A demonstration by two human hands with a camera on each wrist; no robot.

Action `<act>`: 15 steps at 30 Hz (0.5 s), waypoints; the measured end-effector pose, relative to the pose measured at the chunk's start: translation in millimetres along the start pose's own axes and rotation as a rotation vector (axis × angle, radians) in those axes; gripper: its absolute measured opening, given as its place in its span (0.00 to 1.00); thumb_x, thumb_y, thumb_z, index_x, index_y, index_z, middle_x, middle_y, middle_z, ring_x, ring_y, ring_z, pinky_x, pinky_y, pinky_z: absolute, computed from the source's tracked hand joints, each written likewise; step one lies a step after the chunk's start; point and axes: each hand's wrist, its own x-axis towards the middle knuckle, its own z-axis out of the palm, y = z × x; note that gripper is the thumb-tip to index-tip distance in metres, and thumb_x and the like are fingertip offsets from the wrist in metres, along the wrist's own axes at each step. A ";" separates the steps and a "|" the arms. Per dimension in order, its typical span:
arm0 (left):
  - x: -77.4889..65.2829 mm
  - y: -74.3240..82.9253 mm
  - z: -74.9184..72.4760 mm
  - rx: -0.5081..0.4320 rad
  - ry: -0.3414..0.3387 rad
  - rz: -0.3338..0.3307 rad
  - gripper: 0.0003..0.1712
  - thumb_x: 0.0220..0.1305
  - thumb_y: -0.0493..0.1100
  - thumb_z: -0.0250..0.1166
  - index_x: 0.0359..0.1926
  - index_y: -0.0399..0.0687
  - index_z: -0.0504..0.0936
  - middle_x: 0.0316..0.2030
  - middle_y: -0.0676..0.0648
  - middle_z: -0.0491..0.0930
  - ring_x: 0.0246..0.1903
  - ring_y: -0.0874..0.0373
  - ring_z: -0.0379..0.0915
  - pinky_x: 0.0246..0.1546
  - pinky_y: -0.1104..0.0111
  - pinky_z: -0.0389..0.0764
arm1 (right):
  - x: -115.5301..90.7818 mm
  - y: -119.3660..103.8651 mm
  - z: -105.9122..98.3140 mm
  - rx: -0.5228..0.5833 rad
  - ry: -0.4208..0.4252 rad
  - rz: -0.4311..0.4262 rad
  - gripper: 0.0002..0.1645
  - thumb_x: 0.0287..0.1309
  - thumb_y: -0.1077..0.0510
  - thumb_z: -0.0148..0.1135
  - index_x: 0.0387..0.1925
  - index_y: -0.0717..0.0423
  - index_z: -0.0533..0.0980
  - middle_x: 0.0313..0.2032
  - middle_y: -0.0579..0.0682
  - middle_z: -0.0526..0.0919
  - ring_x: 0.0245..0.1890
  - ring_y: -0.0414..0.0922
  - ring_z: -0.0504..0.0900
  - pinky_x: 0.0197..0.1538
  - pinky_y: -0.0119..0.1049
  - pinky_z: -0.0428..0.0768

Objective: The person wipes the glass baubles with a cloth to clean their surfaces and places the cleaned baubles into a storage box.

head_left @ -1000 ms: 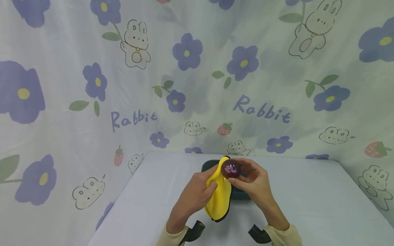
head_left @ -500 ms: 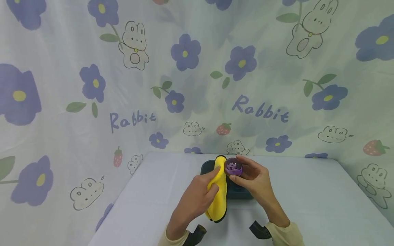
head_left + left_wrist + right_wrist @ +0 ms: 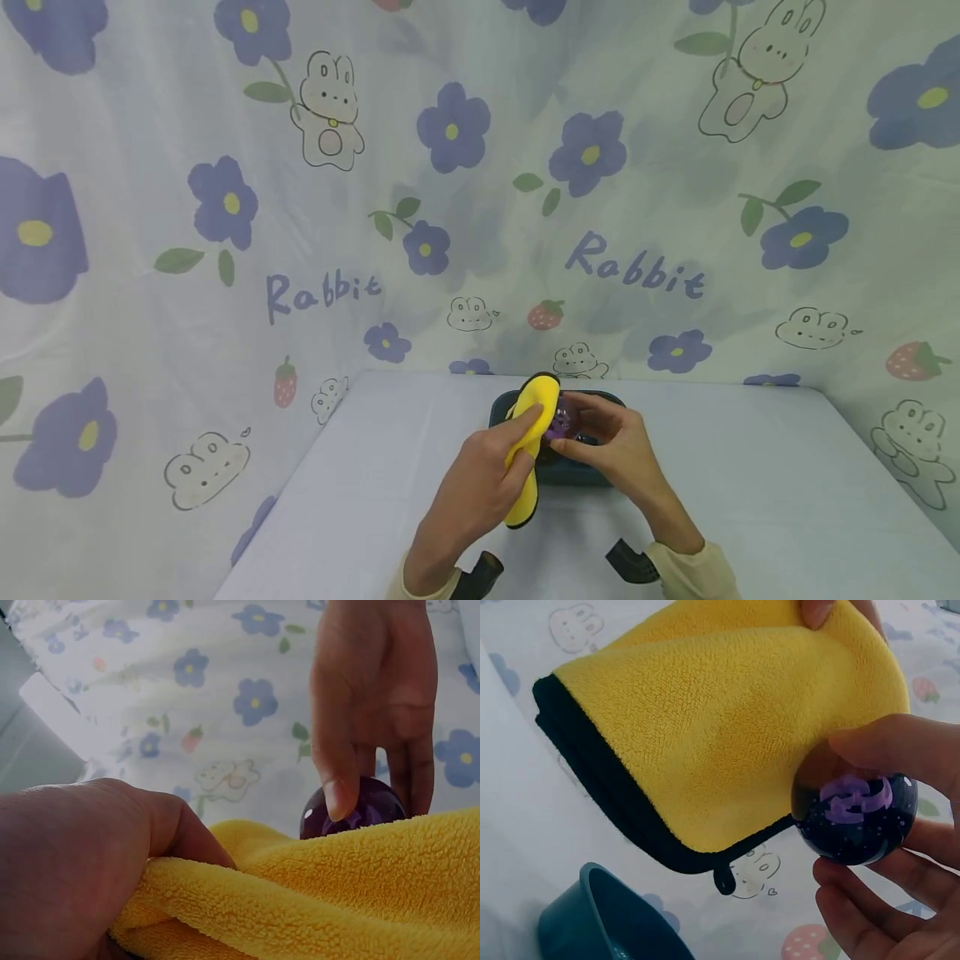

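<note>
My left hand (image 3: 474, 487) grips a folded yellow plush towel (image 3: 524, 492) with dark edging. Between the fingertips of my right hand (image 3: 617, 440) is a glossy purple see-through ball (image 3: 855, 810), with a lighter purple design inside. The ball lies right against the towel's face in the right wrist view. From the left wrist side, the towel (image 3: 352, 892) covers the ball's lower part, and the right thumb lies over its front. Both hands are raised above a dark teal basin (image 3: 577, 475).
The basin stands on a white table (image 3: 360, 483), partly hidden by the hands and towel; something shiny shows inside it. Behind the table hangs a curtain (image 3: 480, 208) printed with flowers and rabbits. A dark wrist mount (image 3: 480, 575) sits by each cuff.
The ball has turned in my right fingers and shifted slightly left and down, partly behind the towel. My left hand has swung the towel edge-on to the head view.
</note>
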 end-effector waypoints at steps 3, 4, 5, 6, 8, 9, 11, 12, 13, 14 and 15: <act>-0.5 0.1 1.0 0.018 0.015 0.030 0.29 0.69 0.33 0.58 0.71 0.44 0.75 0.40 0.49 0.86 0.31 0.67 0.73 0.39 0.74 0.81 | -0.7 0.2 1.4 -0.001 -0.035 -0.016 0.34 0.48 0.61 0.80 0.60 0.54 0.81 0.49 0.55 0.87 0.41 0.41 0.88 0.53 0.32 0.85; -0.5 -0.2 1.4 0.026 0.019 0.039 0.29 0.68 0.33 0.58 0.70 0.44 0.76 0.39 0.49 0.85 0.31 0.67 0.72 0.38 0.74 0.80 | -0.9 0.2 1.9 -0.004 -0.046 -0.025 0.34 0.48 0.61 0.80 0.59 0.53 0.81 0.49 0.54 0.87 0.41 0.41 0.88 0.53 0.32 0.85; -0.2 -0.6 1.9 0.035 0.023 0.050 0.29 0.68 0.33 0.58 0.70 0.44 0.76 0.39 0.49 0.85 0.30 0.67 0.72 0.37 0.75 0.79 | -1.1 0.3 2.3 -0.010 -0.057 -0.034 0.34 0.48 0.61 0.80 0.59 0.53 0.81 0.49 0.53 0.87 0.41 0.41 0.88 0.53 0.32 0.85; -0.2 -1.2 2.5 0.045 0.027 0.060 0.29 0.67 0.32 0.59 0.69 0.45 0.76 0.39 0.50 0.85 0.30 0.67 0.72 0.37 0.75 0.79 | -1.3 0.3 2.8 -0.012 -0.070 -0.045 0.33 0.48 0.61 0.80 0.59 0.53 0.81 0.49 0.53 0.87 0.41 0.41 0.88 0.52 0.33 0.86; 0.5 -2.6 3.4 0.061 0.034 0.081 0.29 0.66 0.32 0.60 0.69 0.45 0.76 0.39 0.50 0.84 0.30 0.66 0.72 0.37 0.75 0.78 | -1.6 0.3 3.7 -0.018 -0.088 -0.063 0.33 0.49 0.61 0.80 0.59 0.51 0.82 0.49 0.51 0.87 0.41 0.41 0.88 0.52 0.33 0.86; 0.9 -3.5 3.7 0.067 0.037 0.091 0.29 0.66 0.32 0.60 0.68 0.45 0.77 0.38 0.50 0.84 0.30 0.66 0.71 0.36 0.75 0.78 | -1.7 0.1 4.0 -0.022 -0.096 -0.073 0.32 0.49 0.60 0.80 0.59 0.50 0.82 0.50 0.51 0.87 0.42 0.41 0.88 0.52 0.33 0.86; 1.8 -5.5 4.2 0.072 0.042 0.105 0.29 0.65 0.31 0.60 0.68 0.45 0.77 0.38 0.50 0.84 0.29 0.65 0.71 0.36 0.75 0.78 | -2.3 -1.1 4.5 -0.024 -0.111 -0.088 0.31 0.49 0.60 0.80 0.58 0.48 0.82 0.50 0.49 0.87 0.43 0.41 0.89 0.52 0.34 0.86; 2.2 -6.4 4.3 0.071 0.042 0.106 0.29 0.66 0.31 0.60 0.68 0.45 0.77 0.39 0.50 0.85 0.29 0.65 0.71 0.36 0.75 0.78 | -2.7 -1.7 4.8 -0.025 -0.118 -0.093 0.31 0.50 0.60 0.80 0.57 0.48 0.82 0.50 0.49 0.88 0.43 0.41 0.89 0.52 0.34 0.86; 2.8 -7.3 4.4 0.069 0.041 0.108 0.29 0.66 0.31 0.60 0.68 0.45 0.77 0.39 0.50 0.85 0.29 0.65 0.71 0.36 0.75 0.78 | -2.9 -2.3 5.0 -0.027 -0.122 -0.096 0.30 0.50 0.60 0.80 0.57 0.47 0.82 0.50 0.49 0.88 0.44 0.41 0.89 0.53 0.34 0.86; 3.4 -8.2 4.4 0.067 0.041 0.109 0.29 0.66 0.31 0.59 0.68 0.45 0.77 0.40 0.50 0.85 0.29 0.65 0.71 0.36 0.75 0.77 | -3.3 -2.7 5.0 -0.027 -0.128 -0.104 0.30 0.50 0.60 0.80 0.56 0.47 0.82 0.49 0.48 0.88 0.44 0.41 0.89 0.53 0.35 0.86; 3.8 -9.1 4.5 0.064 0.039 0.109 0.29 0.66 0.31 0.59 0.68 0.45 0.77 0.41 0.49 0.85 0.29 0.65 0.71 0.35 0.75 0.77 | -3.5 -3.2 5.1 -0.027 -0.134 -0.110 0.29 0.49 0.60 0.80 0.56 0.48 0.82 0.49 0.49 0.88 0.44 0.41 0.89 0.53 0.35 0.86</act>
